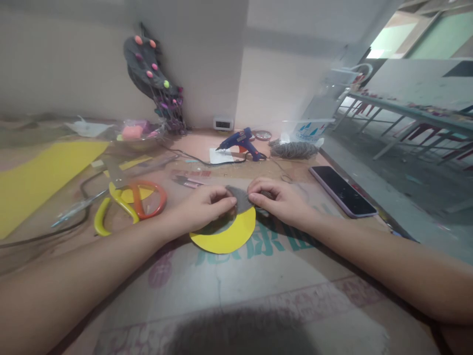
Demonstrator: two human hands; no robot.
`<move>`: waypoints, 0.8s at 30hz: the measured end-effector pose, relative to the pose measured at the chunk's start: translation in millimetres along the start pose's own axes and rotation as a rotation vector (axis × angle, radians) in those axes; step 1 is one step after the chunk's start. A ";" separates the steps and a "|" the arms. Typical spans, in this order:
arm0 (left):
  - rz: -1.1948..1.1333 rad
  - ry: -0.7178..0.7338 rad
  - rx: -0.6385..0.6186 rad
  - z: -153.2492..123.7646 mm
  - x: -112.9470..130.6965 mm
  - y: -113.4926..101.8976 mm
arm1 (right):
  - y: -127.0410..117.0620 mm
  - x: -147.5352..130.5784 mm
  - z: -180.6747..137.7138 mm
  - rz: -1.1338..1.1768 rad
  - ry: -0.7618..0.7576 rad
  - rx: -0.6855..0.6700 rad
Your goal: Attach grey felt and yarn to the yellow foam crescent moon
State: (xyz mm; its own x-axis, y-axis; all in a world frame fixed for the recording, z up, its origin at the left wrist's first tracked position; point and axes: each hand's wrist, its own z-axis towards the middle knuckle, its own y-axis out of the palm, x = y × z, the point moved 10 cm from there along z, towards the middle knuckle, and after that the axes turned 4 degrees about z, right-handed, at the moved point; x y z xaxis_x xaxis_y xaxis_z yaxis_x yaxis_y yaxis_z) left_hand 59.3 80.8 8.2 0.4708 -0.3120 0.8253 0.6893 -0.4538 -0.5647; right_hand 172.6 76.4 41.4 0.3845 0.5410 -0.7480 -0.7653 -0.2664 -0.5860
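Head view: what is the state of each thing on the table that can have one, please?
left hand: pinched on the grey piece
right hand: pinched on the same piece
grey piece: held, lying partly over the yellow disc
yellow disc: flat, partly covered
scissors: lying flat, unheld
glue gun: set down, unheld
phone: face up, screen dark

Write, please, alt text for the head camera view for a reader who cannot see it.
The left hand and right hand pinch a grey piece lying over a yellow disc on a table. Scissors lie to their left, a blue glue gun behind, a phone at right.
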 end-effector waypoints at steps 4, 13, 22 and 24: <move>-0.033 0.034 0.004 0.3 1.6 -1.1 | -0.6 1.8 -0.2 0.011 0.018 0.004; 0.018 0.056 0.000 1.1 -1.9 -1.1 | -1.0 5.7 -0.5 0.048 0.058 0.012; 0.029 0.037 -0.006 0.4 2.4 -0.5 | -1.6 4.5 0.6 0.037 0.066 0.013; 0.077 0.009 -0.001 -0.2 1.3 -1.0 | -0.9 3.6 0.1 0.037 0.056 0.011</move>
State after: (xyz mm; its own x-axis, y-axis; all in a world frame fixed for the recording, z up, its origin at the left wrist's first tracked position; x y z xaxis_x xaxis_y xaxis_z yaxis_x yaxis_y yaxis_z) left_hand 59.0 80.6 9.9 0.5176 -0.3531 0.7794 0.6509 -0.4288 -0.6265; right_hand 174.6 78.7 39.2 0.3840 0.4852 -0.7856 -0.7852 -0.2761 -0.5543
